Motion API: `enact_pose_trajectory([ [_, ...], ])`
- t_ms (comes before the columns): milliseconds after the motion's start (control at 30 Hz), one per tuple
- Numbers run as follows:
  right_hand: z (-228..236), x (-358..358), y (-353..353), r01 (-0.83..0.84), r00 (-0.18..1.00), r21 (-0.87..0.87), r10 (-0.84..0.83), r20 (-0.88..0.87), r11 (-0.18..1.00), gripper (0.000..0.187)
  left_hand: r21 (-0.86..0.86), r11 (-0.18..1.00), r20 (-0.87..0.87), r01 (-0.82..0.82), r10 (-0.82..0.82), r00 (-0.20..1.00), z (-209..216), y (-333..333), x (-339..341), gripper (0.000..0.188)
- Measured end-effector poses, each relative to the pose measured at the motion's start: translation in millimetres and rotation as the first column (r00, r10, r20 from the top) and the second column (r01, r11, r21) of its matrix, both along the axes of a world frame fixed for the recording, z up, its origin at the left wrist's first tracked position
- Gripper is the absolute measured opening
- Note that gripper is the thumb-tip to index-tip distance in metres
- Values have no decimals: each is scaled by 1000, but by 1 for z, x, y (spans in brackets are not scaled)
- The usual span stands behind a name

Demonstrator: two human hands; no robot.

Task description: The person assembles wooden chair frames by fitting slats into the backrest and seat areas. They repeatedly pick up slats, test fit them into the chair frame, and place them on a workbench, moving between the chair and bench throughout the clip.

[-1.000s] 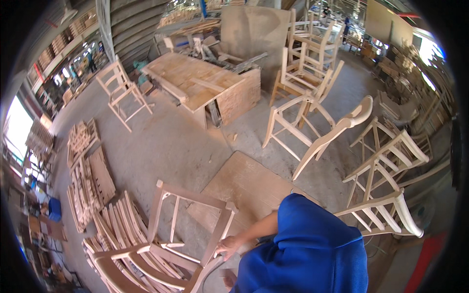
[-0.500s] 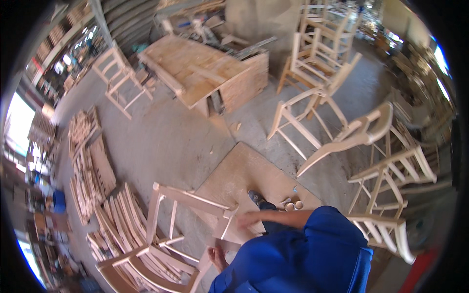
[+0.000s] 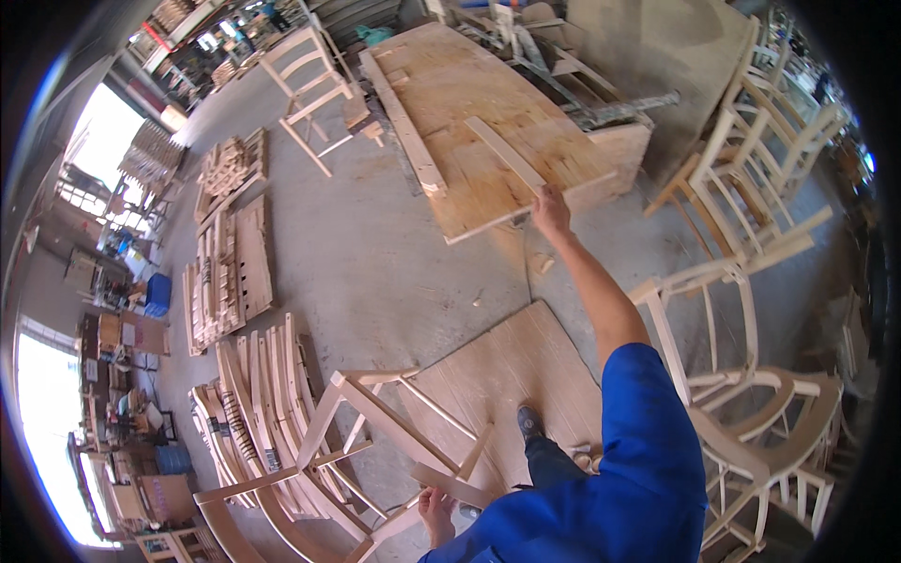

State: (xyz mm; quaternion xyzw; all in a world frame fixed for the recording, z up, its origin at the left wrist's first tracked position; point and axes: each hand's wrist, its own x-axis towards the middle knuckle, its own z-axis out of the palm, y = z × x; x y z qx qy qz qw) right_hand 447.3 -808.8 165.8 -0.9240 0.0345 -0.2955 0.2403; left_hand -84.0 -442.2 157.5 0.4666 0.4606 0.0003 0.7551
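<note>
At the far left, a blue box (image 3: 158, 296) sits near the wall side of the room. Next, long wooden sticks (image 3: 253, 399) lie in a pile on the floor. Farther back, a wooden chair (image 3: 319, 106) stands by itself. Close to the person, a wooden chair frame (image 3: 399, 425) sits just beside the pile. The left hand (image 3: 435, 514) is next to this frame, with its fingers closed on one end of a short flat piece of wood (image 3: 455, 484). A brown flat sheet (image 3: 511, 361) lies on the floor, and a shoe (image 3: 530, 422) is on it. Past the sheet is a big wooden surface (image 3: 497, 94). Over it is a long flat strip (image 3: 504, 153). The right hand (image 3: 551, 211) grips the near end of this strip. I cannot tell if the strip lies flat. On the right, a wooden chair with a curved part (image 3: 727, 446) is near the blue sleeve (image 3: 652, 422).
</note>
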Motion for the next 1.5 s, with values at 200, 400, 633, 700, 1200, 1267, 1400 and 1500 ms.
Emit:
enact_pose_trajectory([
  [200, 11, 86, -21, 234, 970, -250, -243, -6, 940, 38, 10, 1000, 5, 7, -7, 1000, -21, -4, 43, 19],
  [400, 15, 74, -20, 27, 830, 4, -20, -558, 1000, 38, -133, 963, 82, 235, -225, 971, -13, -26, 145, 24],
  [633, 40, -21, -45, 110, 749, 901, 561, -352, 419, 33, 8, 877, 487, 481, -424, 764, 16, -94, 384, 21],
  [700, 48, -48, -46, 123, 755, 933, 579, -308, 337, 26, -51, 900, 517, 433, -347, 783, 46, -116, 445, 14],
  [1200, 66, -185, 14, 143, 422, 989, 906, -32, -31, 20, -572, 601, 659, 559, -69, 749, 136, -104, 425, 27],
  [1267, 64, -195, 38, 173, 407, 981, 913, 10, -88, 19, -598, 549, 703, 584, 9, 711, 134, -83, 409, 29],
  [1400, 73, -210, 81, 213, 324, 967, 944, 65, -139, 17, -600, 551, 745, 581, 118, 657, 138, -48, 380, 30],
  [1500, 81, -218, 100, 214, 236, 972, 971, 46, -98, 17, -581, 646, 745, 495, 176, 644, 144, -28, 358, 29],
])
